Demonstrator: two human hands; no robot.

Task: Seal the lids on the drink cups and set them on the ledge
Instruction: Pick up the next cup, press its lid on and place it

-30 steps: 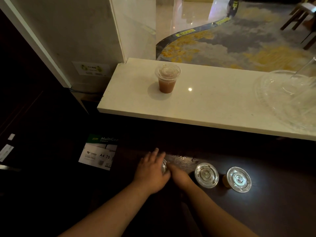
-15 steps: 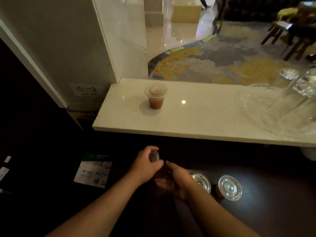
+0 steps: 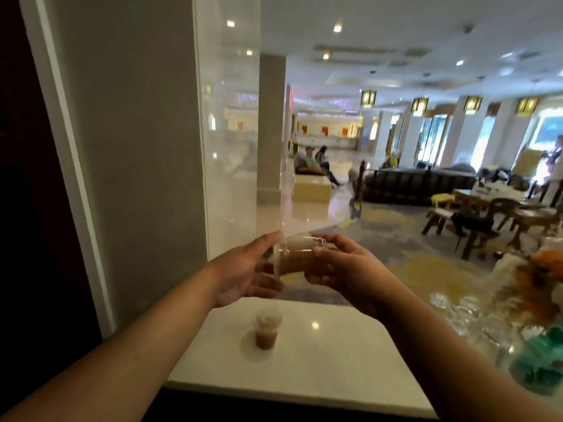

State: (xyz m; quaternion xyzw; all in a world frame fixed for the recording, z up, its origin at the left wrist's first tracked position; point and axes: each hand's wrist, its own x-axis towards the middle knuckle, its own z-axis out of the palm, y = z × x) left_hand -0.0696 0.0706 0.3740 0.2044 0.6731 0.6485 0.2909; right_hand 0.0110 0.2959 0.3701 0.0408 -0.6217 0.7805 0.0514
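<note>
A clear plastic cup of brown drink (image 3: pixel 297 254) is held up in the air, tipped on its side, lid end toward the left. My right hand (image 3: pixel 341 269) grips the cup's body from the right. My left hand (image 3: pixel 246 269) cups the lid end, fingers curled around the rim. Below, a sealed cup of brown drink (image 3: pixel 267 328) stands upright on the white stone ledge (image 3: pixel 329 360). The other cups on the dark counter are out of view.
A grey pillar (image 3: pixel 131 166) and a glass panel (image 3: pixel 231 132) rise left of the ledge. Clear glasses (image 3: pixel 475 318) and flowers (image 3: pixel 536 278) crowd the ledge's right end. Beyond lies a lobby with sofas, wooden chairs and seated people.
Both hands have lifted a cup from the dark counter up to chest height and tipped it sideways. The view has swung upward from the counter to the lobby.
</note>
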